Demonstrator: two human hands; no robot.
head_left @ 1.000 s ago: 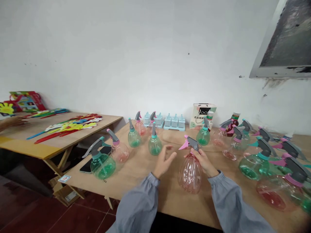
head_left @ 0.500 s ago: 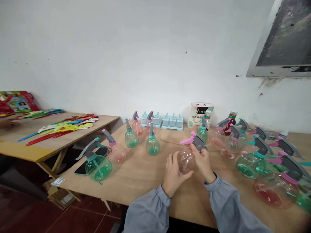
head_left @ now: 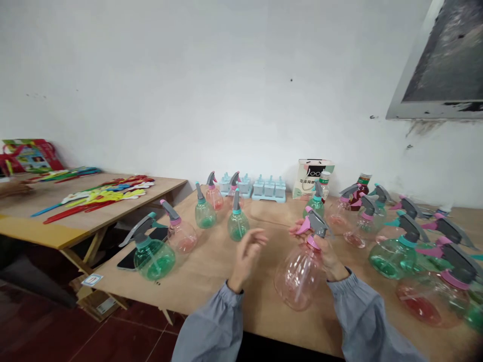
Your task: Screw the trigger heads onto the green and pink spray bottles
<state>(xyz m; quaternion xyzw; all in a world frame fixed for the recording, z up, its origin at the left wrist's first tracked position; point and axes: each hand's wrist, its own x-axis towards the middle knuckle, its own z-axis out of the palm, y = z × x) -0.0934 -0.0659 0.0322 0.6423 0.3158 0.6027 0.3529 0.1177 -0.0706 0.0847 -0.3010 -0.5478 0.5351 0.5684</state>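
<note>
My right hand [head_left: 327,251] grips the neck of a clear pink spray bottle [head_left: 300,274] with a grey and pink trigger head [head_left: 314,224], holding it tilted just above the wooden table [head_left: 211,281]. My left hand [head_left: 247,256] hovers to the left of the bottle, fingers spread, touching nothing. A green spray bottle [head_left: 238,221] stands just beyond my left hand.
Several pink and green spray bottles stand across the table, crowded at the right [head_left: 400,246]. A dark phone [head_left: 130,257] lies near the left corner. Blue ice moulds [head_left: 268,188] and a small box [head_left: 310,180] sit by the wall. A second table [head_left: 53,221] holds coloured plastic toys.
My left hand has let go of the bottle's body and opened to the left. My right hand has swung the bottle down and rightwards, its body now hanging below the trigger head.
</note>
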